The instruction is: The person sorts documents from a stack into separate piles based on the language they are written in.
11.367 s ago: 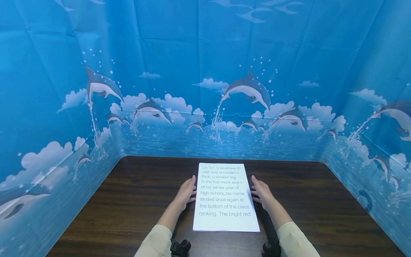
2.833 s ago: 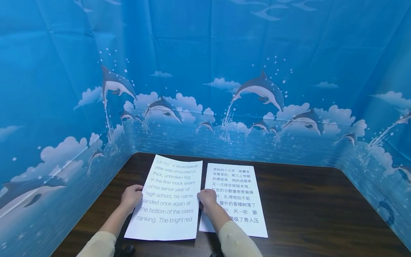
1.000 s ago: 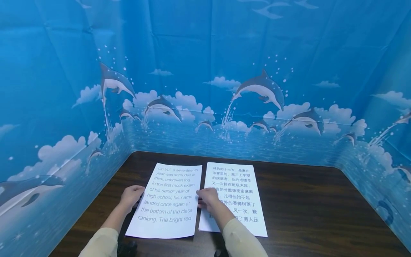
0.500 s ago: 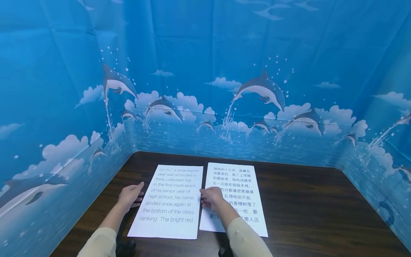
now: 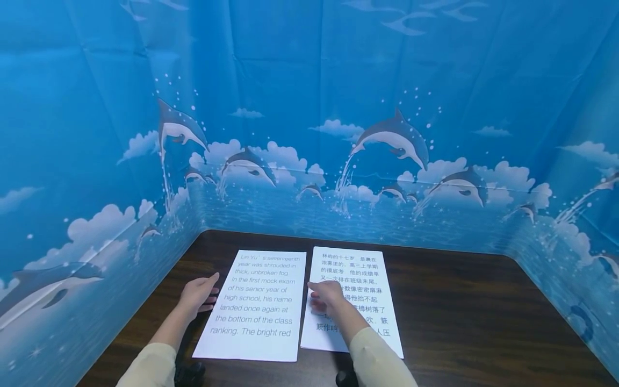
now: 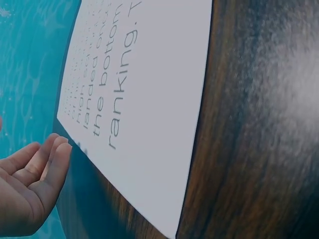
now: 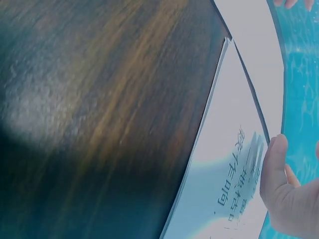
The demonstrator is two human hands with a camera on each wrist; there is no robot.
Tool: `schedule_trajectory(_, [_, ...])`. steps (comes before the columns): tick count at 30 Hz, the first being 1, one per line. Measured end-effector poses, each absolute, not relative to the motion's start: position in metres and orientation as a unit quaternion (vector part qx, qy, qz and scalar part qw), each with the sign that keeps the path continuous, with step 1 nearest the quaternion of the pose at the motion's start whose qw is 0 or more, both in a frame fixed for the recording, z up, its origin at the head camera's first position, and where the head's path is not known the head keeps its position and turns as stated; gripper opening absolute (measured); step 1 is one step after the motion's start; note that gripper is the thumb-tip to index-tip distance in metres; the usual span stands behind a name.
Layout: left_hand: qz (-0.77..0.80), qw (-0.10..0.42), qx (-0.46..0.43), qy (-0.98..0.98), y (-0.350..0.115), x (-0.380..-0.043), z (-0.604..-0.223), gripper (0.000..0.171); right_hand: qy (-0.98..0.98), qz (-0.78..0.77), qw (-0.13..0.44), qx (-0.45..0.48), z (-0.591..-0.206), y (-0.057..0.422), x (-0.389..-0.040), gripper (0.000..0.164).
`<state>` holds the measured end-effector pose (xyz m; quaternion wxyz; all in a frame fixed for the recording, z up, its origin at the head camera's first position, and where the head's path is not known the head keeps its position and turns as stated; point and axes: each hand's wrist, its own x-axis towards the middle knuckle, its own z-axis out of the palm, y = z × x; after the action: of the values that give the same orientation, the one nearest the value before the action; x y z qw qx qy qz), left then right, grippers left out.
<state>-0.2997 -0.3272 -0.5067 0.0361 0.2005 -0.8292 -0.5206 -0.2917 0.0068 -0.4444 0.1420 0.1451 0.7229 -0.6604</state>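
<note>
One left hand (image 5: 195,295), one right hand (image 5: 330,296), fingers loose.
English page (image 5: 252,306) between, lower centre; brown table (image 5: 464,317); dolphin backdrop (image 5: 280,86) above.

Dark wood-grain table (image 5: 459,306) is bordered by blue backdrop (image 5: 271,64); backdrop is printed with leaping dolphins (image 5: 394,134), clouds (image 5: 278,153), sea (image 5: 271,215).

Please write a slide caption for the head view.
Left hand beside the English page, right hand over the Chinese page, both pages on a dark table.

Left sheet (image 5: 246,346) is white with dark English lettering, right sheet (image 5: 360,270) white with black Chinese. Table (image 5: 459,306) dark brown, wood-grained. Backdrop (image 5: 290,54) blue: grey-and-white dolphins (image 5: 398,130), pale clouds (image 5: 333,128). Sleeves (image 5: 151,366) cream.
</note>
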Motion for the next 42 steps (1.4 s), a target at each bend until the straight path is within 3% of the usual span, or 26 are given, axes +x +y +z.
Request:
schedule_trajectory(10, [-0.535, 0.021, 0.195, -0.822, -0.314, -0.309, -0.509, 0.084, 0.711, -0.669, 0.146, 0.160, -0.441, 0.019, -0.296, 0.053])
schedule_trajectory(25, [-0.563, 0.008, 0.203, -0.801, -0.292, -0.317, -0.497, 0.076, 0.707, -0.676, 0.136, 0.155, -0.436, 0.034, -0.302, 0.051])
schedule_trajectory(31, [-0.561, -0.001, 0.200, -0.803, -0.279, -0.326, -0.498, 0.081, 0.703, -0.681, 0.133, 0.159, -0.434, 0.042, -0.303, 0.056])
schedule_trajectory(42, [-0.590, -0.035, 0.172, -0.788, -0.230, -0.293, -0.438, 0.069, 0.702, -0.683, 0.122, 0.163, -0.434, 0.060, -0.305, 0.061])
